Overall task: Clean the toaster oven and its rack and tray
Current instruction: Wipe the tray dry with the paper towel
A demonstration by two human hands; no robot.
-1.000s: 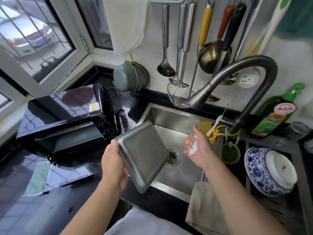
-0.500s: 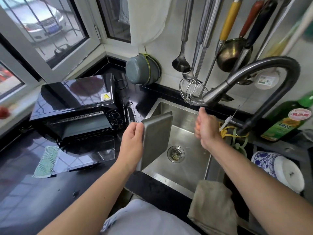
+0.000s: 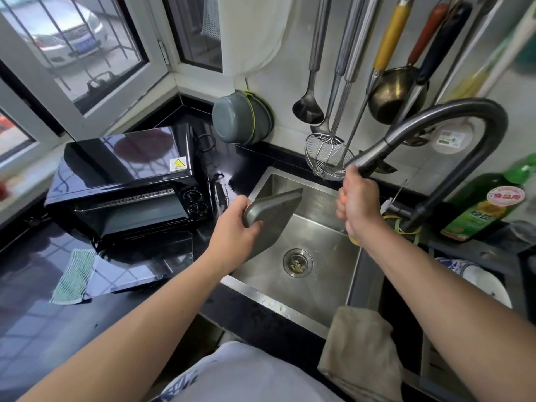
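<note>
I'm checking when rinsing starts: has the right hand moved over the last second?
Yes. The right hand has risen from above the sink toward the faucet and now grips its spout head.

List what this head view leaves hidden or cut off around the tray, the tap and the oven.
- Right hand at the tap spout: its back hides the fingers and whatever they hold.
- Tray: only one face shows.
- Toaster oven inside: too dark to tell if the rack is there.
- Blue-and-white bowl: partly hidden by the right forearm.
</note>
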